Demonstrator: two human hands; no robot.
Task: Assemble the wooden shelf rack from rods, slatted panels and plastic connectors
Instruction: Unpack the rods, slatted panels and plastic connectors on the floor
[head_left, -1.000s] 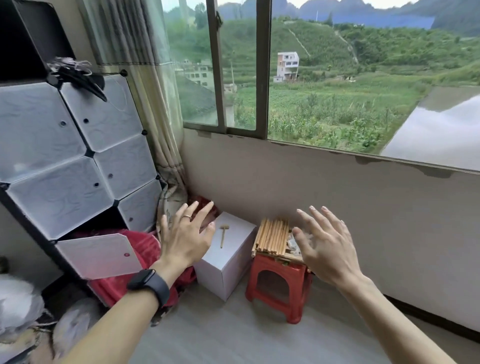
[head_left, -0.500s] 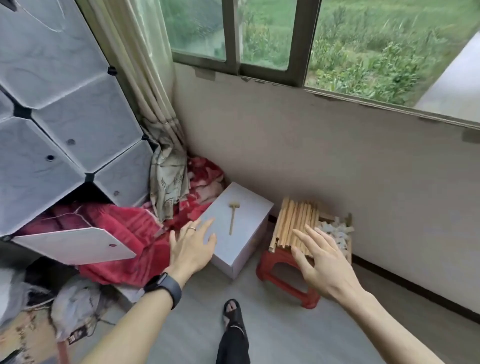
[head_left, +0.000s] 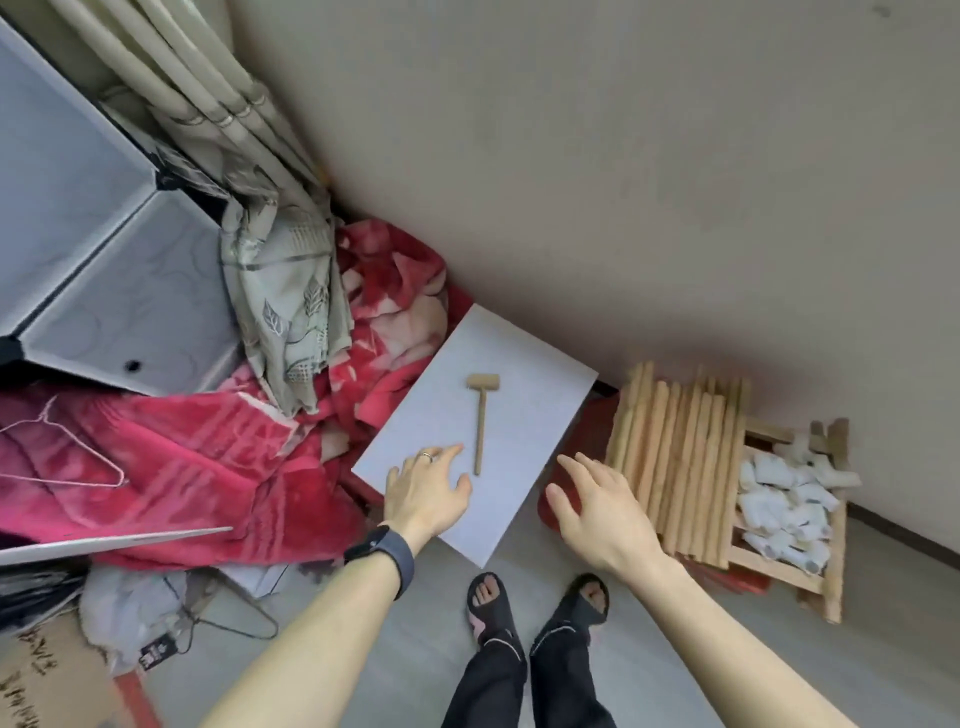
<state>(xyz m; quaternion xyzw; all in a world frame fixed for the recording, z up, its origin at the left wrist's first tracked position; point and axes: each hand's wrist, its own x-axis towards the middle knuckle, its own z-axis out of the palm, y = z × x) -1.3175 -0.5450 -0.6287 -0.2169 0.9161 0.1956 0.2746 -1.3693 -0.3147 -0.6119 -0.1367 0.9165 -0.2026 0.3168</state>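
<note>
At bottom centre, sandalled feet on the grey floor. Just above, both hands spread flat and holding nothing: left hand over the near corner of the white box, just beside the wooden mallet lying on its lid; right hand between box and rods. At centre right, rods loose atop slatted panels on a red stool. White plastic connectors heaped inside the top panel's frame. Likely risk: rods rolling off and connectors spilling, from a hasty grab tilting the overhanging stack.
</note>
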